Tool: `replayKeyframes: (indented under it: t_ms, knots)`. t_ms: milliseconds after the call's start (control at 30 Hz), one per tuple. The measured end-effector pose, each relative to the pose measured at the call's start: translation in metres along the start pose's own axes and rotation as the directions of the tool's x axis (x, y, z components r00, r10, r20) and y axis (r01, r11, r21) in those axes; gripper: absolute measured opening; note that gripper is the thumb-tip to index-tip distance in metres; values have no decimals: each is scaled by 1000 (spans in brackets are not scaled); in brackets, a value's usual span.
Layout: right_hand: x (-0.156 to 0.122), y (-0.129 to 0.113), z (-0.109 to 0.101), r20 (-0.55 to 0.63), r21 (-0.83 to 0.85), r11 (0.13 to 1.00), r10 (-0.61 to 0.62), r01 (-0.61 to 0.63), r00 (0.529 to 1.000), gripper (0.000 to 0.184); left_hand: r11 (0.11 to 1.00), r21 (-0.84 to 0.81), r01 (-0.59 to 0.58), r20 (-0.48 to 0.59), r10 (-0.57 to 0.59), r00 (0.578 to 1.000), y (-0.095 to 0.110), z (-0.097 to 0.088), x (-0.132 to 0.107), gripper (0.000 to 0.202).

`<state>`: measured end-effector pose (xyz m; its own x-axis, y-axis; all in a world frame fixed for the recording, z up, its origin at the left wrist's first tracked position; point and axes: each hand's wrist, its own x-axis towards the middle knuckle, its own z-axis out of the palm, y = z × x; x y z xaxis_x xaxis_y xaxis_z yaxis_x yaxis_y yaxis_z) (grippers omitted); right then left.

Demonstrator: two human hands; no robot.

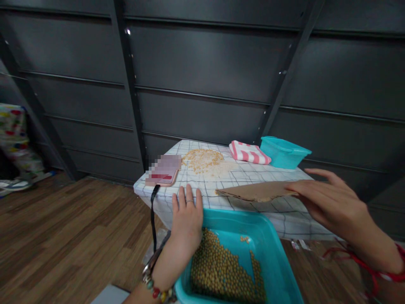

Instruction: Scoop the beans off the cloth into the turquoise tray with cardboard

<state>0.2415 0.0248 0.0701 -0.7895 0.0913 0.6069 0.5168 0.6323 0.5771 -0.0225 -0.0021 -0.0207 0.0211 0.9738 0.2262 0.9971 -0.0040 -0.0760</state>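
Clamped between the right hand's [335,204] thumb and fingers was a piece of brown cardboard [256,191], near the front edge of the checked tablecloth [275,175]. The left hand [187,217], palm down at the teal basin's [281,245] corner, gripped nothing, its 4 visible fingers slightly apart. Yellowish beans [202,158] lay scattered between phone [166,171] and striped towel [248,153].

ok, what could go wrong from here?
The strap hanging by the phone might snag on the left arm and drag the phone down. Loose beans on the tablecloth could roll past the front tub. The cardboard, held at one end by the right hand, may flex.
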Motion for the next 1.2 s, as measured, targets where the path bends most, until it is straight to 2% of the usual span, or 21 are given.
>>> replayKeyframes:
  t_ms: [167,300,667,867,1033,1200]
  knots:
    - [1,0,3,8,-34,999,39,-39,999,20,1000,7,2,13,-3,1000,0,-1,-1,60]
    - [3,-1,8,0,-2,1000,14,-14,1000,24,1000,13,2,-2,-2,1000,0,-1,0,60]
    - [0,-4,1,-1,49,999,-3,3,1000,29,1000,1,-20,-66,20,998,-2,12,1,61]
    - [3,-5,4,1,47,999,-1,1,1000,24,1000,2,-15,-55,15,998,-2,10,0,60]
    - [4,-7,1,-16,65,998,10,-9,1000,27,1000,4,-16,-71,17,997,-3,11,-1,62]
    - [1,-9,-3,-8,105,994,30,-29,1000,29,1000,-4,-8,-39,7,999,-2,9,0,62]
